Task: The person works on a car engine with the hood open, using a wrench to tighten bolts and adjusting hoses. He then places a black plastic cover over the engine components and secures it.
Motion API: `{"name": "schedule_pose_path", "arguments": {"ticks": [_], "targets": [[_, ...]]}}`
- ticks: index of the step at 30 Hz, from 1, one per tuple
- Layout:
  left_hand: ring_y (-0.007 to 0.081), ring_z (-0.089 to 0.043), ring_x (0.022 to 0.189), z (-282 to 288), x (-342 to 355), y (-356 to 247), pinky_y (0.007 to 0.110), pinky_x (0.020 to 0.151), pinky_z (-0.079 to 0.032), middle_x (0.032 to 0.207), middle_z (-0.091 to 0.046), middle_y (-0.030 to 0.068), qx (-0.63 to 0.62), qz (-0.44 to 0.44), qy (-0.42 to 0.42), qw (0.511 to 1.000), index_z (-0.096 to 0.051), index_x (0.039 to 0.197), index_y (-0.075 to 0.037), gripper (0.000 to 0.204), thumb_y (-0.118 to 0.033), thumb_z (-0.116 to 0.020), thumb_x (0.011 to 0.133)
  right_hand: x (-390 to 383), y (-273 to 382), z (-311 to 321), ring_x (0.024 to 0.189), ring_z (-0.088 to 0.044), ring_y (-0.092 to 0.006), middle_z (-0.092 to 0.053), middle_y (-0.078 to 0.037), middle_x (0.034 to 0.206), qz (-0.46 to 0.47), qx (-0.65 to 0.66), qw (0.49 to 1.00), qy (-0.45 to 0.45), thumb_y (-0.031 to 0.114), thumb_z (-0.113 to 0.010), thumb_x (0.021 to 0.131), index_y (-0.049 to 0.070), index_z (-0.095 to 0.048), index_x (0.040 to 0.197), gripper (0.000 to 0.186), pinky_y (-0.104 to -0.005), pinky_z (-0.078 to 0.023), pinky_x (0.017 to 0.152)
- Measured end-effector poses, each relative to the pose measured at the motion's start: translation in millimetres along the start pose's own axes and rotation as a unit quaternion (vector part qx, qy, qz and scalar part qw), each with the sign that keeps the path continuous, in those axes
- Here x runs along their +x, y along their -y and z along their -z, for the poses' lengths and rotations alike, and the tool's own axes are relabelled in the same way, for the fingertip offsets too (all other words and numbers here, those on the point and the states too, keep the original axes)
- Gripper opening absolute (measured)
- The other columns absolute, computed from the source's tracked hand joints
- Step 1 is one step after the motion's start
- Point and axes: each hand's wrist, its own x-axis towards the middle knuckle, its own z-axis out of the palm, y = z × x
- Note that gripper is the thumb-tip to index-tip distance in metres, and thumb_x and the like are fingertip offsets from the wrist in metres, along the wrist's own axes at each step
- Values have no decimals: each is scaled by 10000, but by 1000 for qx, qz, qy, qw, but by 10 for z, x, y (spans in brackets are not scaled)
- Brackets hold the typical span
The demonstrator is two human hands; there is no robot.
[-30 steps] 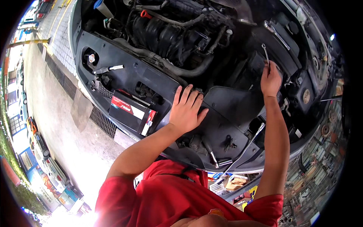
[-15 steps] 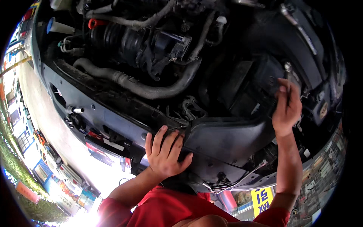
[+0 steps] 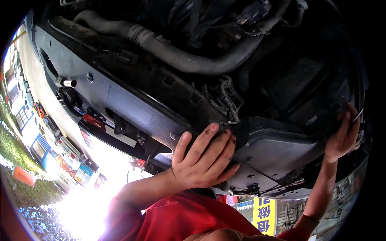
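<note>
My left hand (image 3: 205, 156) lies with its fingers stretched out on the top edge of the black plastic front cover (image 3: 155, 124) of a car's engine bay. At the right side of the bay my right hand (image 3: 341, 134) has its fingers closed round a thin metal tool; a short bright piece of the tool (image 3: 357, 115) pokes out past the fingers. Deep shadow hides the rest of it, and its exact kind cannot be told. A black box-shaped housing (image 3: 297, 86) sits to the left of that hand, above a smooth black cover (image 3: 285, 138).
A thick grey hose (image 3: 189, 62) curves across the bay. A chrome socket (image 3: 70, 83) stands at the left of the front cover. A red-and-black box (image 3: 94, 122) lies below it. Parked cars (image 3: 68, 148) stand outside at left, and a yellow sign (image 3: 264, 217) is behind me.
My view has shifted down and closer to the front cover. My right hand has gone further right and lower, with the metal tool in it. My left hand stays on the cover's edge.
</note>
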Motion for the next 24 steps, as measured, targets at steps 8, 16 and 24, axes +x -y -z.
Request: {"name": "schedule_pose_path", "arguments": {"ticks": [8, 16, 24], "targets": [[242, -640, 1249, 15, -46, 4, 513, 1194, -269, 1168, -742, -5, -25, 12, -10, 1000, -795, 1060, -177, 438, -518, -663, 820, -29, -222, 116, 1035, -719, -280, -695, -159, 1226, 165, -161, 973, 21, 109, -463, 1098, 19, -610, 1335, 293, -354, -594, 878], [165, -639, 1254, -7, -88, 38, 473, 1197, -260, 1190, -747, -58, -18, 11, -16, 1000, -797, 1065, -226, 375, -513, -635, 887, -40, -158, 177, 1134, -679, -384, -639, -225, 1295, 237, -333, 911, 56, 257, -526, 1070, -31, -571, 1361, 411, -433, -591, 900], [159, -628, 1238, -18, -87, 7, 480, 1223, -224, 1138, -760, -76, 5, 4, -16, 1000, -805, 1053, -245, 396, -547, -635, 863, -53, -13, 142, 1109, -651, -382, -599, -251, 1269, 187, -200, 959, 71, 461, -526, 1064, -71, -573, 1310, 588, -433, -595, 842]]}}
